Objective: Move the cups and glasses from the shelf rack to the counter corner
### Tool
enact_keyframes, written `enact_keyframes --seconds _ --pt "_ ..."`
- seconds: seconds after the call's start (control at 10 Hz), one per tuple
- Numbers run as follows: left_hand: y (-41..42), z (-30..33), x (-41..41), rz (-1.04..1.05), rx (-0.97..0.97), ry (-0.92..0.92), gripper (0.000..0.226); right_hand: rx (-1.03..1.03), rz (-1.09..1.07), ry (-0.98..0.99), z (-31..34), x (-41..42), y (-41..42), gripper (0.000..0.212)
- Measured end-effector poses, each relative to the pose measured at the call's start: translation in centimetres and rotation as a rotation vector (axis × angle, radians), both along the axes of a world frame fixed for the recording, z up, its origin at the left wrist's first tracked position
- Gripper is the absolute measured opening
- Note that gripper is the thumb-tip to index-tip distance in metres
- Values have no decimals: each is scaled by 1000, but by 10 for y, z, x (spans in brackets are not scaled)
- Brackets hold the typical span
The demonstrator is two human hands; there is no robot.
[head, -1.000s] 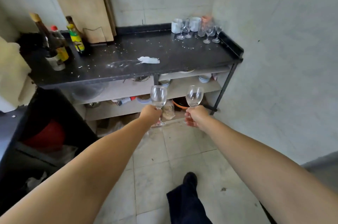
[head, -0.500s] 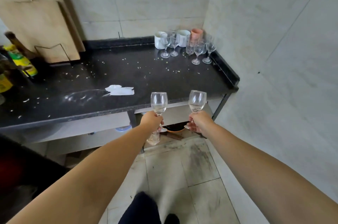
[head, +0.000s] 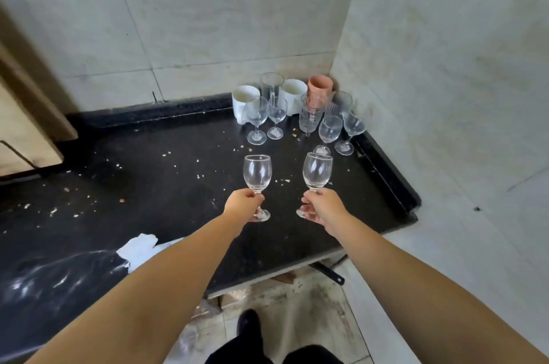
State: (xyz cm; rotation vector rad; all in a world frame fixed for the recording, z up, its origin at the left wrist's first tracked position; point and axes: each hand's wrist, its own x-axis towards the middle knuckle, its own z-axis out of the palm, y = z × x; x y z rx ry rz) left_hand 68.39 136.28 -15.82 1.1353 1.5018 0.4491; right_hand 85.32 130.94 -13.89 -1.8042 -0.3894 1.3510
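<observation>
My left hand (head: 242,206) grips the stem of a clear wine glass (head: 257,173), held upright over the black counter (head: 166,185). My right hand (head: 322,209) holds a second clear wine glass (head: 317,171) by its stem, also upright. Both glasses hang above the counter, short of the far right corner. In that corner stand several wine glasses (head: 257,118), two white mugs (head: 243,99), a tall clear glass (head: 271,86) and a pink cup (head: 319,87). The shelf rack is out of view.
Crumbs and a torn white paper scrap (head: 138,249) lie on the counter. A wooden board (head: 26,126) leans against the wall at the left. Tiled walls close the corner behind and to the right. The counter has a raised black rim (head: 386,173).
I have stepped closer and both hands have carried their glasses forward, from in front of the counter's edge to above its surface near the corner.
</observation>
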Motion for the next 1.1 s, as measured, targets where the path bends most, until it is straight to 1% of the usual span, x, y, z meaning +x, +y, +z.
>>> enact_keyframes --seconds 0.2,0.3,0.4,0.5,0.6,0.7,0.9,1.1 --pt "70 -20 35 125 -62 -124 6 57 84 -252 -30 26 74 11" --pt "90 -29 50 166 -88 -156 12 93 107 -309 -45 36 102 14" --pt "111 -39 68 228 -109 -175 16 82 148 -304 -60 47 132 16" --pt "126 -48 82 289 -106 -152 16 86 163 -242 -70 52 154 9" --pt "133 -54 92 311 -97 -97 10 82 160 -220 -81 56 167 15" --pt "134 -61 97 305 -75 -54 13 80 169 -191 -87 61 175 19" --pt "134 -64 102 211 19 76 12 66 169 -170 -94 65 177 26" --pt "132 -64 99 183 55 60 13 98 163 -118 -87 64 173 29"
